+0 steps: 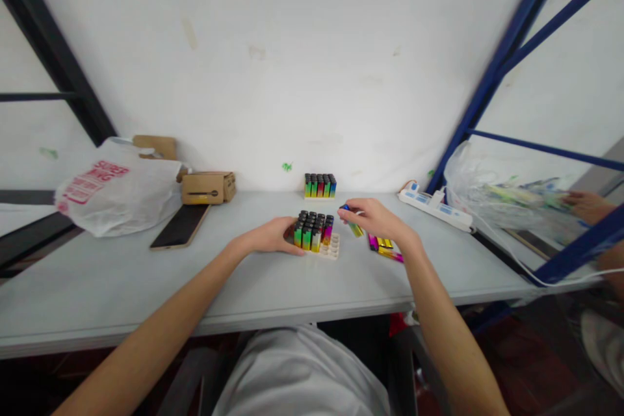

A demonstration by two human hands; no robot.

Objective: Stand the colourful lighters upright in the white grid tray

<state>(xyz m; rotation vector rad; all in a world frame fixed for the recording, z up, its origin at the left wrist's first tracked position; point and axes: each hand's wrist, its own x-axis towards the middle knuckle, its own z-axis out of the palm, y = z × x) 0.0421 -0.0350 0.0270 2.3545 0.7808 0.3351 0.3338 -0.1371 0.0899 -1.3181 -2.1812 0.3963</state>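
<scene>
A pale tray [333, 251] on the table holds several upright lighters [307, 234] with black tops and shiny coloured bodies. Bare slots show along its right side. My left hand [277, 235] is closed around the tray's left side and the lighters there. Just right of the tray, my right hand [370, 216] grips a lighter [357, 230] with a blue top and yellowish body, held tilted above the table. Below that hand several loose lighters [385, 244], pink and gold, lie on the table. A second block of upright lighters [320, 186] stands near the wall.
On the left are a white plastic bag [121, 188], a cardboard box [207, 188] and a dark phone [180, 227]. A white power strip [436, 208] with a cable lies at the right, beside a blue metal frame [492, 78]. Another person's hand [587, 207] shows beyond it.
</scene>
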